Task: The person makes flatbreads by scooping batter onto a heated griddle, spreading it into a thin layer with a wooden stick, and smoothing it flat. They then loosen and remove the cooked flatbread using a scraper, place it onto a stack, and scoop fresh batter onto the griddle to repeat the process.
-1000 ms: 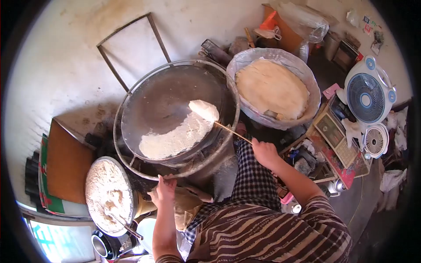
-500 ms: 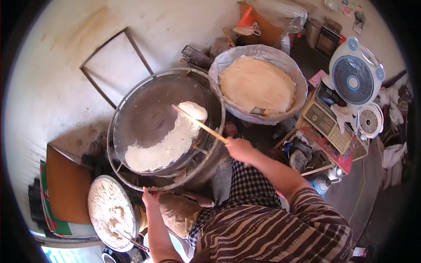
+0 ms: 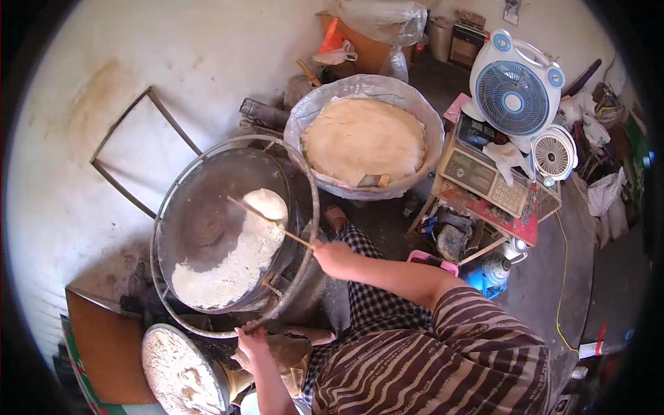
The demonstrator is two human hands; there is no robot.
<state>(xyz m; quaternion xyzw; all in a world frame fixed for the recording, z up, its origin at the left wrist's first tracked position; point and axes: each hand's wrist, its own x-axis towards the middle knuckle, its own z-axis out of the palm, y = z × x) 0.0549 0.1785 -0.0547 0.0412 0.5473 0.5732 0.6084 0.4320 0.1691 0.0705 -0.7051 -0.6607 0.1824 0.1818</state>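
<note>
Brown-and-cream striped shirt [image 3: 415, 373] nearest. Pale mixture [image 3: 176, 366] sits in the round metal bowl at lower left. Left hand [image 3: 252, 339] is at the near edge of the grey metal outer ring [image 3: 221, 335]; can't tell if its fingers close round it. Right hand [image 3: 333, 258] is clenched round the end of a thin wooden stick [image 3: 277, 226], which crosses the right side of the round dark griddle [image 3: 200, 187]. White batter [image 3: 221, 277] covers the near-right part of the griddle, rounded white lump [image 3: 265, 203] beside the stick.

Risks, my read: stick pressed too hard or tilted could tear the layer or leave it uneven; lump pushed too wide could go over the edge; left fingers could burn if ring and griddle are hot.

Beyond: flat tan rounds [image 3: 363, 135] in a plastic-lined basin, then a white-and-blue fan [image 3: 512, 102].

Writing: "UP" legible on the shirt, other print too small; scale [image 3: 470, 170] markings unreadable, no brand legible
</note>
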